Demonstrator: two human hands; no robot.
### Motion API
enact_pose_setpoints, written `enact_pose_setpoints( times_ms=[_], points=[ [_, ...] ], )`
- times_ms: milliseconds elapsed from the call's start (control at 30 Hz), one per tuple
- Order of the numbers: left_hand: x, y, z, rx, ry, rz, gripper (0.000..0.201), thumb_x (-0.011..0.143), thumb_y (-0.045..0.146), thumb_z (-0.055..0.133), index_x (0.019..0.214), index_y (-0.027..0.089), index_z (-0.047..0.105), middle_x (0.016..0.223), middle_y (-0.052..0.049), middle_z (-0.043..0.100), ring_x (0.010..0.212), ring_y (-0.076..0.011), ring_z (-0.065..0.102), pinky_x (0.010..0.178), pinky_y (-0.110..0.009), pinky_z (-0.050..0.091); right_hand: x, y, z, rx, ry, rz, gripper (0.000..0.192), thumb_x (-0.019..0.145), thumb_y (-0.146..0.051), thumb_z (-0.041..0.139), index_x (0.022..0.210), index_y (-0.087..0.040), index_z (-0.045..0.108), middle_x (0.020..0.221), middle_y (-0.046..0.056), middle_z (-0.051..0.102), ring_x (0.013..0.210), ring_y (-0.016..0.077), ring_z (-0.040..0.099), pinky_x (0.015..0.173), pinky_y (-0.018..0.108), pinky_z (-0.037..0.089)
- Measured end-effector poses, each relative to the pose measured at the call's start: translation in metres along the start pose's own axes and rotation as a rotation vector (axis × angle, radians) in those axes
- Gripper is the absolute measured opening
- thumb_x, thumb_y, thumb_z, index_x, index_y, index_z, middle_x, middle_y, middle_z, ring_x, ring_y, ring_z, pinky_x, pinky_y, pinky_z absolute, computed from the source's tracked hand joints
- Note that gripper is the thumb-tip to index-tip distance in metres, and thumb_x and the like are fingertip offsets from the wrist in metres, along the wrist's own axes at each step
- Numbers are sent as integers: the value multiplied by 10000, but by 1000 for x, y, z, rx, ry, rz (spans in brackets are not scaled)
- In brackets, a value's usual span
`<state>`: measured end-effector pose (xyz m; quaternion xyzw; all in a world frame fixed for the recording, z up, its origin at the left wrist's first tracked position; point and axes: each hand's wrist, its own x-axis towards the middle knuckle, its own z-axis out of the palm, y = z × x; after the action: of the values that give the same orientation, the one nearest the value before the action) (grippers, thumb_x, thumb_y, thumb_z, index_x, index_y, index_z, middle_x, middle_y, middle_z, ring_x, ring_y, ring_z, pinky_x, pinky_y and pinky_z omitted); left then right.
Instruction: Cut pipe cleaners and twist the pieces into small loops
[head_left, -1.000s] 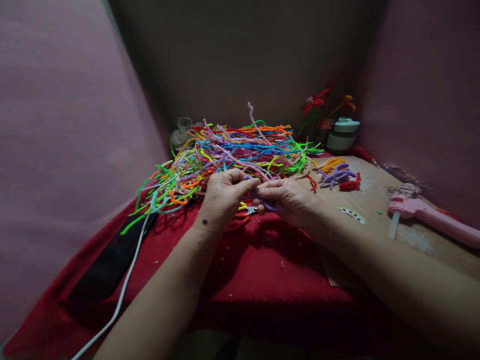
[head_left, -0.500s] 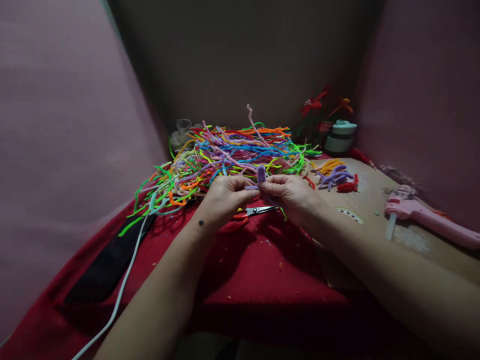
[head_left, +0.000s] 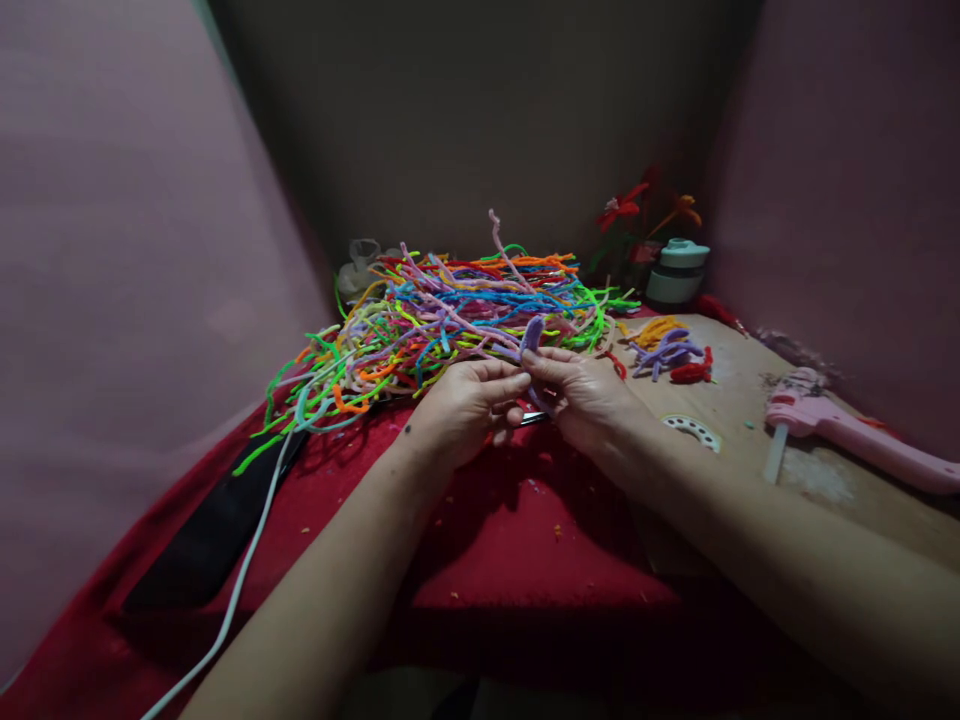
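Observation:
A purple pipe cleaner (head_left: pixel 533 336), bent into a narrow loop, rises from between my two hands above the table. My right hand (head_left: pixel 589 400) pinches it with thumb and forefinger. My left hand (head_left: pixel 472 400) meets it from the other side, its thumb and fingertips closed at the base of the loop; the exact grip there is hidden by the fingers. Below the hands a metal blade of the scissors (head_left: pixel 534 418) shows, and their handles are covered by my left hand. Just behind lies a big heap of many-coloured pipe cleaners (head_left: pixel 465 300).
On the cardboard (head_left: pixel 735 370) at right are small bundles of purple pipe cleaners (head_left: pixel 667 352), a white ring with holes (head_left: pixel 694 432) and a pink glue gun (head_left: pixel 847 425). A lidded jar (head_left: pixel 677 272) stands behind. A black phone-like slab (head_left: pixel 214 530) and white cable (head_left: pixel 251 565) lie left.
My left hand has moved in against the right and now covers the scissors' handles. The purple loop leans more to the right, and its sideways purple end no longer shows.

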<state>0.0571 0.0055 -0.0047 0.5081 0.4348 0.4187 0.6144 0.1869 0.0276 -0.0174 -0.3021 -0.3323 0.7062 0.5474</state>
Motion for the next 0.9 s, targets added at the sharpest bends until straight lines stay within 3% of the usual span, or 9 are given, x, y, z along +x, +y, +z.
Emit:
enact_pose_setpoints(
  times_ms=[133, 300, 433, 567, 667, 767, 900],
  points=[
    [2, -4, 4, -32, -52, -20, 154, 698, 260, 645, 723, 161, 529, 498, 61, 438, 360, -26, 325, 358, -158, 219, 0, 4, -1, -64, -49, -35, 251, 514, -257, 792, 588, -143, 580, 531, -25, 544, 472, 78, 448, 495, 242, 347],
    [-5, 5, 12, 317, 12, 63, 51, 706, 191, 565, 727, 159, 532, 460, 89, 362, 355, -21, 255, 365, -176, 171, 0, 6, -4, -200, -46, -170, 312, 517, -342, 783, 535, -136, 548, 493, -35, 505, 468, 65, 416, 494, 236, 311],
    [-7, 7, 16, 453, -9, 79, 73, 717, 211, 521, 669, 160, 500, 477, 81, 363, 388, -35, 265, 393, -190, 192, -1, 4, -3, -207, -34, -218, 326, 529, -369, 770, 587, -139, 547, 517, -42, 507, 475, 63, 413, 496, 236, 309],
    [-1, 1, 15, 626, -11, 227, 59, 682, 163, 497, 666, 146, 551, 608, 26, 506, 561, -87, 431, 532, -210, 343, -2, 5, 0, -208, 6, -206, 292, 526, -350, 745, 576, -137, 552, 504, -40, 506, 469, 67, 412, 491, 236, 306],
    [2, 0, 11, 681, -6, 218, 98, 679, 239, 576, 676, 144, 553, 650, 14, 534, 597, -102, 453, 559, -222, 358, -1, 6, -1, -237, 28, -213, 259, 571, -347, 706, 574, -144, 545, 489, -46, 487, 454, 64, 383, 471, 237, 270],
    [-1, 4, 5, 572, 101, 227, 272, 659, 354, 664, 798, 158, 537, 653, 39, 514, 537, -81, 422, 492, -202, 316, -2, 5, -3, -297, 14, -249, 249, 610, -334, 698, 571, -150, 535, 487, -58, 451, 458, 59, 350, 474, 242, 252],
    [-2, 6, 0, 525, 252, 323, 194, 769, 361, 565, 739, 177, 514, 553, 63, 442, 467, -67, 352, 463, -195, 281, -2, 5, -5, -316, -16, -219, 241, 617, -316, 707, 574, -158, 530, 480, -62, 423, 451, 59, 315, 471, 249, 221]
  ],
)
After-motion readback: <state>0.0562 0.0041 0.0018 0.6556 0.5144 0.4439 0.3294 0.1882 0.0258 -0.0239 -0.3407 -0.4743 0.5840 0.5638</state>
